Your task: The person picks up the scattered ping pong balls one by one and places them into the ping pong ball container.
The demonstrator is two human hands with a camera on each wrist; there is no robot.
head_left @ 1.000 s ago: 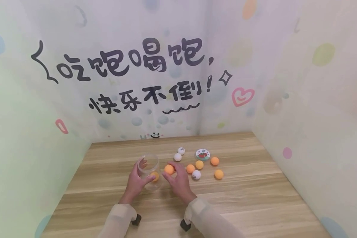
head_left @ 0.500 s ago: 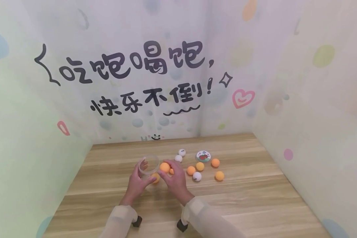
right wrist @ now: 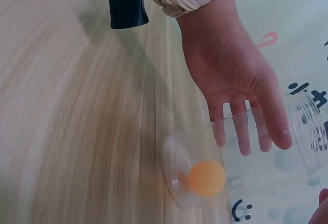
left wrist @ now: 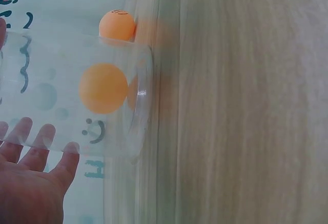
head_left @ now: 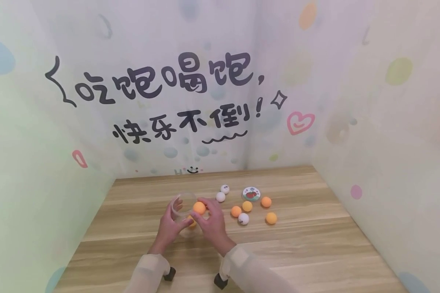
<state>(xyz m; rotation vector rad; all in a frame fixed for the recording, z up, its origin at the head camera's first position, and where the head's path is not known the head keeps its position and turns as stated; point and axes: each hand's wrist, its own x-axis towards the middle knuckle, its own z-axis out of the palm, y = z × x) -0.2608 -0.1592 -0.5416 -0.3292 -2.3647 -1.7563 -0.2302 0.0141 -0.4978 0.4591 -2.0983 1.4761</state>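
Observation:
My left hand (head_left: 168, 226) grips a clear plastic jar (right wrist: 241, 137) from its left side, the thumb along the near wall. Inside, close to the jar's bottom, lies one orange ping-pong ball (left wrist: 103, 88). Between thumb and fingers my right hand (head_left: 213, 226) pinches another orange ping-pong ball (head_left: 199, 208), at the right side of the jar's mouth. Whether that ball touches the rim, I cannot tell. Only a bit of the right hand shows at the lower right edge of the right wrist view. A further orange ball (left wrist: 117, 25) appears beyond the jar in the left wrist view.
Right of the hands, on the wooden table (head_left: 315, 244), lie several loose balls: orange ones (head_left: 271, 218) and a white ball (head_left: 243, 219). Two white balls (head_left: 221, 197) sit farther back. A round lid with a red picture (head_left: 251, 193) lies beside them. Printed walls enclose the table.
My right hand has moved left with the pinched orange ball, from beside the jar to its mouth. The left hand keeps its hold on the jar. The head view has shifted slightly.

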